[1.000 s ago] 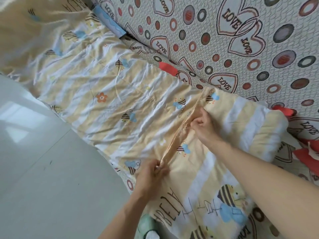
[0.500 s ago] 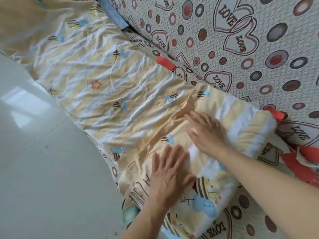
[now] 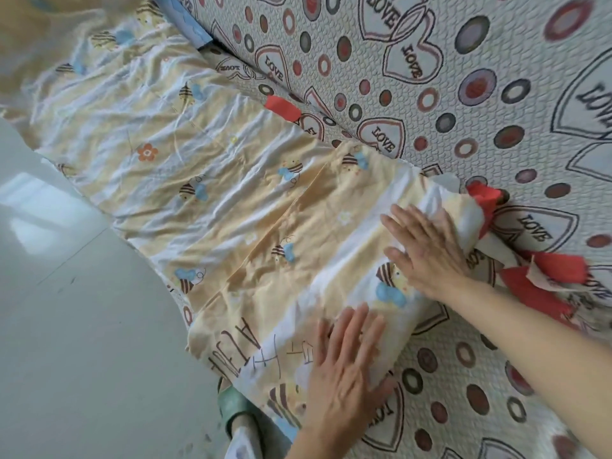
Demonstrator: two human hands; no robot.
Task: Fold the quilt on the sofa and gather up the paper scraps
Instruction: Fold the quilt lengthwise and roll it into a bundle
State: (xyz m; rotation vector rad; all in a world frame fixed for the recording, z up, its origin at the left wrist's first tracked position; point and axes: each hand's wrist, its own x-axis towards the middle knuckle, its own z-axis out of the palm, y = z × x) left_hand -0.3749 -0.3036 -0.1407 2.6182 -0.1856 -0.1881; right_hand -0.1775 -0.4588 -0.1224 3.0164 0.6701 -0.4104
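A yellow and white striped quilt with bee prints lies along the sofa seat, its right end folded over into a thicker layer. My left hand lies flat with fingers spread on the near part of that fold. My right hand presses flat on the fold's far end, near the backrest. Red paper scraps lie in a pile on the seat just right of the quilt. Another red scrap sits at the quilt's back edge, and one more red scrap touches the folded end.
The sofa wears a quilted cover printed with hearts, "LOVE" and circles. A blue item is wedged at the backrest, top left. Grey tiled floor fills the lower left. A green slipper shows below the quilt's edge.
Both hands let go of the pinched quilt edge and opened flat. They have slid right along the folded layer, toward the red scraps.
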